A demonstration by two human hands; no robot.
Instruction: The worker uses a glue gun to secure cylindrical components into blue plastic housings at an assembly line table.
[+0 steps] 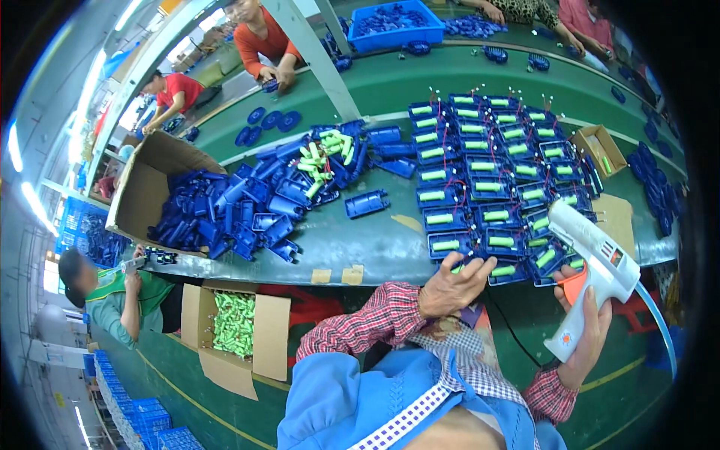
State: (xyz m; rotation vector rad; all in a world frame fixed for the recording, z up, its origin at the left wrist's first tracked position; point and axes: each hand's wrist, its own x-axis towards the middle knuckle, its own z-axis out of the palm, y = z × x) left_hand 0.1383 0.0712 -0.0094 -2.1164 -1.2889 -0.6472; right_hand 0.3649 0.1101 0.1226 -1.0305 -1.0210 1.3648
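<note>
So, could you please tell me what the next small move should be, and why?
I'd probably ease the white gun-shaped tool toward the blue housing just beyond the left hand: the right hand grips the tool, and that housing lies open with a green cell inside.

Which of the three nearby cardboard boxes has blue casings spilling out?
The large upper-left box; the box below it and the small box at right show green battery cells.

bright | tube lights (37, 208) at left | edges bent | corners black
</note>
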